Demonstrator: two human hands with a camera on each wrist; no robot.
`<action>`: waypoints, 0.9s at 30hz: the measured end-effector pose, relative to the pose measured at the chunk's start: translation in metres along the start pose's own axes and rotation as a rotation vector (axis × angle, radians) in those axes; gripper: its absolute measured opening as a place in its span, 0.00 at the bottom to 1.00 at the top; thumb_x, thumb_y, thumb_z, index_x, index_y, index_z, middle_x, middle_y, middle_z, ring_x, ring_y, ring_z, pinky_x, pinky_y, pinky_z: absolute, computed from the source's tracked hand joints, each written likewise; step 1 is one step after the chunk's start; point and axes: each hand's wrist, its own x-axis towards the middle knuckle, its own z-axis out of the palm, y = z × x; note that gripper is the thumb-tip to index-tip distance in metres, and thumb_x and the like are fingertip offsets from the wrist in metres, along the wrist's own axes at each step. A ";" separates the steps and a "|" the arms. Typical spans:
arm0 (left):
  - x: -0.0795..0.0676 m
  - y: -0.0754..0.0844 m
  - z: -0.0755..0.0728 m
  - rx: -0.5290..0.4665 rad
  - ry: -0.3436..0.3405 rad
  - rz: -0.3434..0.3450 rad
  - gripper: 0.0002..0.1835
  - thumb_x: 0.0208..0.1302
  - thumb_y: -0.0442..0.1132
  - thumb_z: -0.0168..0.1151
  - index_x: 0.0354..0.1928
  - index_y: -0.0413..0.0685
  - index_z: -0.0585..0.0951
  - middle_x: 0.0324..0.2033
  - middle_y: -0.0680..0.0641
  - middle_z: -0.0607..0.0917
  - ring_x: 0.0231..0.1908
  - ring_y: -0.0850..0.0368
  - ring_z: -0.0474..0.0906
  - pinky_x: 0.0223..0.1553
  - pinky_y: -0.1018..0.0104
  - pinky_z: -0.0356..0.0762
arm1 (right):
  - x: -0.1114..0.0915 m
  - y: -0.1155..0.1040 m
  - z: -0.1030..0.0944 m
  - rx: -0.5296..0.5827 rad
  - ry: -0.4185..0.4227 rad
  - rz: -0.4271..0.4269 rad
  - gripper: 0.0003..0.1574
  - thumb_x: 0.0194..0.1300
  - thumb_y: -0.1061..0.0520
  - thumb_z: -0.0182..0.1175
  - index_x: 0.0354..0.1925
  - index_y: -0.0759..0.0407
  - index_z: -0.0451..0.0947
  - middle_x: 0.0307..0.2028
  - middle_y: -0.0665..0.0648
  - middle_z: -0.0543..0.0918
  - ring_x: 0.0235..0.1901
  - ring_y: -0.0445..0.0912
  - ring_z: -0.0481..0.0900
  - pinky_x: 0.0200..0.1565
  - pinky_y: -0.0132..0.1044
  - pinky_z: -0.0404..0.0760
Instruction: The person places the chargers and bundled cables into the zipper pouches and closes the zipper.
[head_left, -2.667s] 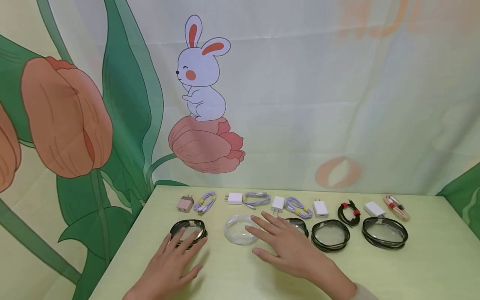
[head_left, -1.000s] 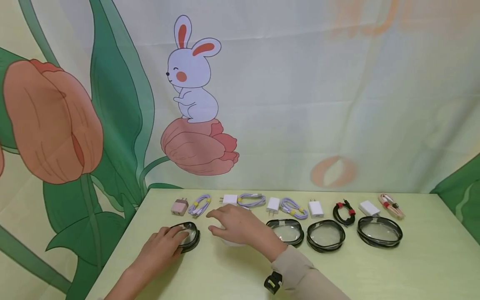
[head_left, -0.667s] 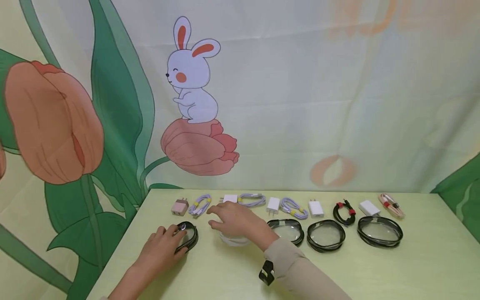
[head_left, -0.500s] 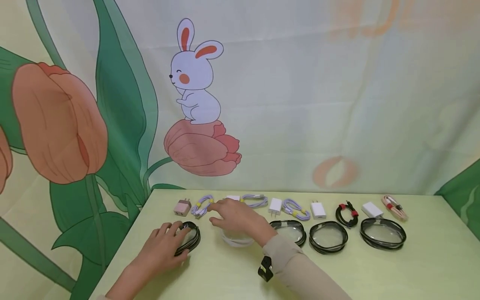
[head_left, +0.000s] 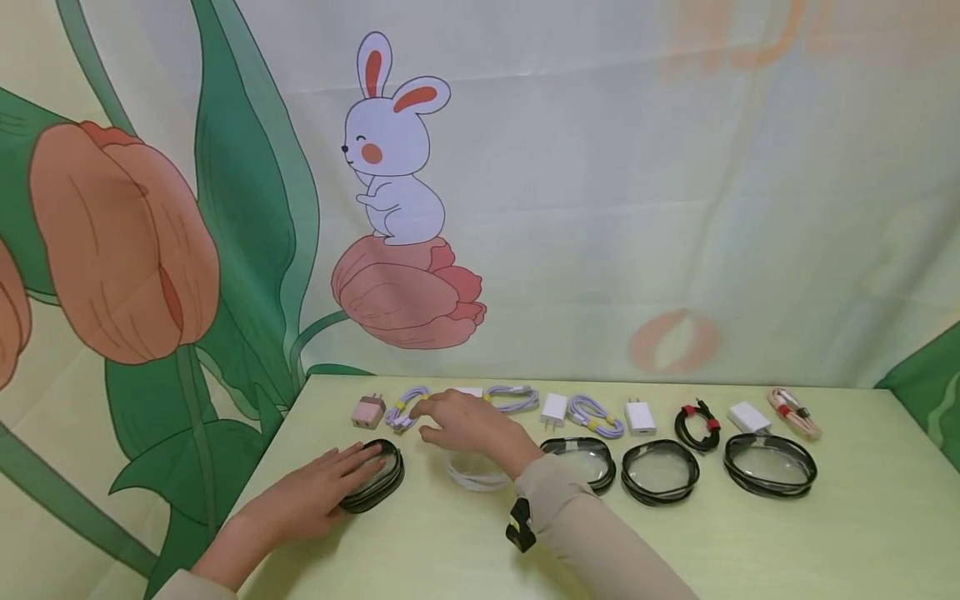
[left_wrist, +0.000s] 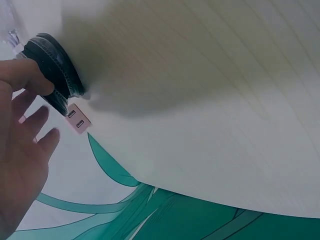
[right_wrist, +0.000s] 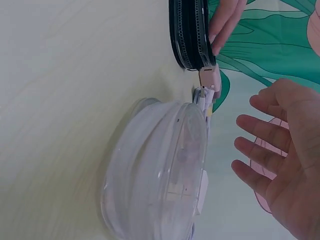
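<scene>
My left hand (head_left: 311, 493) lies over a small round black zippered case (head_left: 375, 492) with a clear top, at the left of the front row. Its fingers stretch across the lid, and in the left wrist view the thumb touches the zipped side (left_wrist: 52, 65). Just to the right, my right hand (head_left: 468, 423) hovers with relaxed fingers above a clear-white round zippered case (head_left: 477, 482), which it partly covers in the head view. The right wrist view shows these fingers apart from the white case's clear lid (right_wrist: 187, 145), holding nothing.
Three more black cases (head_left: 660, 472) continue the front row rightward. Behind stand a pink charger (head_left: 368, 412), white chargers (head_left: 641, 418), lilac coiled cables (head_left: 595, 417), a black cable (head_left: 697, 426) and a pink cable (head_left: 794, 413). A printed cloth (head_left: 570, 250) hangs behind the table.
From spread above the table, my left hand has come down onto the black case, which has turned slightly. My right hand has moved left and back over the white case.
</scene>
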 end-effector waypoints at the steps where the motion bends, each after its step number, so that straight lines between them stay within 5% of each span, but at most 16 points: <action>1: 0.000 0.000 0.000 0.003 -0.001 0.006 0.40 0.59 0.26 0.65 0.75 0.44 0.66 0.73 0.39 0.67 0.71 0.37 0.65 0.66 0.43 0.69 | 0.001 0.001 0.001 0.006 -0.001 -0.002 0.21 0.76 0.51 0.56 0.63 0.52 0.80 0.60 0.49 0.83 0.58 0.43 0.81 0.59 0.38 0.79; 7: 0.002 0.006 -0.001 0.036 0.017 0.032 0.29 0.69 0.24 0.58 0.71 0.38 0.71 0.68 0.36 0.73 0.65 0.37 0.73 0.59 0.50 0.78 | 0.006 0.009 0.007 0.063 -0.013 0.023 0.21 0.75 0.52 0.56 0.63 0.51 0.80 0.60 0.48 0.83 0.59 0.43 0.80 0.60 0.37 0.77; 11: 0.010 0.009 -0.001 0.032 0.035 -0.009 0.24 0.69 0.37 0.65 0.65 0.37 0.76 0.58 0.36 0.80 0.52 0.41 0.78 0.51 0.53 0.81 | 0.011 0.014 0.012 0.087 -0.019 0.034 0.21 0.75 0.53 0.56 0.63 0.52 0.80 0.59 0.48 0.83 0.59 0.43 0.80 0.60 0.37 0.77; 16: 0.017 0.015 -0.002 0.018 0.071 -0.084 0.30 0.64 0.50 0.71 0.60 0.36 0.78 0.45 0.42 0.81 0.41 0.47 0.76 0.44 0.54 0.80 | 0.019 0.017 0.017 0.142 -0.019 0.023 0.21 0.75 0.55 0.57 0.63 0.55 0.80 0.59 0.50 0.83 0.59 0.45 0.80 0.60 0.37 0.77; 22: 0.015 0.018 -0.007 -0.021 0.078 -0.238 0.46 0.62 0.62 0.69 0.73 0.41 0.65 0.62 0.41 0.75 0.56 0.41 0.75 0.53 0.41 0.76 | 0.029 0.020 0.017 0.144 -0.024 0.045 0.25 0.72 0.58 0.60 0.65 0.55 0.78 0.61 0.50 0.82 0.63 0.46 0.77 0.63 0.37 0.74; 27: 0.015 0.005 -0.006 -0.037 0.048 -0.110 0.48 0.64 0.58 0.68 0.79 0.48 0.57 0.73 0.40 0.64 0.69 0.38 0.63 0.65 0.36 0.65 | 0.041 0.026 0.011 0.114 -0.077 0.066 0.33 0.69 0.60 0.64 0.70 0.52 0.73 0.69 0.52 0.75 0.70 0.47 0.69 0.68 0.39 0.69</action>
